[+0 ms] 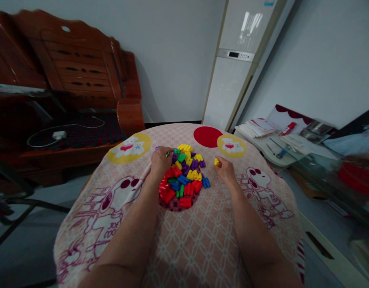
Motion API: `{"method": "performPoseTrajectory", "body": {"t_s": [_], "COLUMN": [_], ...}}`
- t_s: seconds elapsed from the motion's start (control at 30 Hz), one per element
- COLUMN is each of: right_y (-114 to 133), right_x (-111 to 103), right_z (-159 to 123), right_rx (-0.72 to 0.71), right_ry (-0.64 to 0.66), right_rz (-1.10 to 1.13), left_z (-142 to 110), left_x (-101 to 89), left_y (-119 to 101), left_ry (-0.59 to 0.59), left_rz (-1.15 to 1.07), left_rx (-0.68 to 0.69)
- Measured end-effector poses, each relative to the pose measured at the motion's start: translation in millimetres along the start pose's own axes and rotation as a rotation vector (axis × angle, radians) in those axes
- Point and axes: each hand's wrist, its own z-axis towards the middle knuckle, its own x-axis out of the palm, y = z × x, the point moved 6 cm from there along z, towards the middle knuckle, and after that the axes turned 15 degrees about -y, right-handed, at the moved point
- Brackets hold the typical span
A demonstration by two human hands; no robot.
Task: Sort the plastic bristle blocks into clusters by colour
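Note:
A heap of small plastic blocks (pixel 184 176) in red, yellow, blue, green and purple lies in the middle of a round table with a pink cartoon-dog cloth (pixel 184 240). My left hand (pixel 161 160) rests at the heap's left edge, fingers curled around a green piece (pixel 168 153). My right hand (pixel 224 168) is to the right of the heap, pinching one yellow block (pixel 216 161) at its fingertips.
A dark wooden bench (pixel 67 92) with a white charger and cable stands at the back left. A tall white air conditioner (pixel 235 64) is behind the table. To the right is a glass table (pixel 307 148) with papers and clutter.

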Motion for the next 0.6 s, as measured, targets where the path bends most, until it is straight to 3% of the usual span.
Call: {"method": "performPoseTrajectory", "body": {"t_s": [0.13,0.33,0.4,0.5,0.6], "right_y": [-7,-22,-28,-34,-34], "right_x": [-9,-33,-38,-38,-34], "right_z": [5,13,14,14,13], "right_rx": [0.020,0.061,0.062,0.049,0.028], "right_ry": [-0.080,-0.286,-0.321,-0.298,-0.246], "right_rz": [-0.014,-0.063,-0.106,-0.180,-0.267], "left_z": [2,-15,-23,-31,-39], "left_x": [-7.3,10.9,17.2,23.5,30.8], "left_y": [-16,-58,-66,-70,-71], "left_ry": [0.000,0.368,0.440,0.484,0.610], "left_rz": [-0.052,-0.210,-0.209,-0.137,-0.068], "left_rx": [0.015,0.190,0.242,0.298,0.383]}}
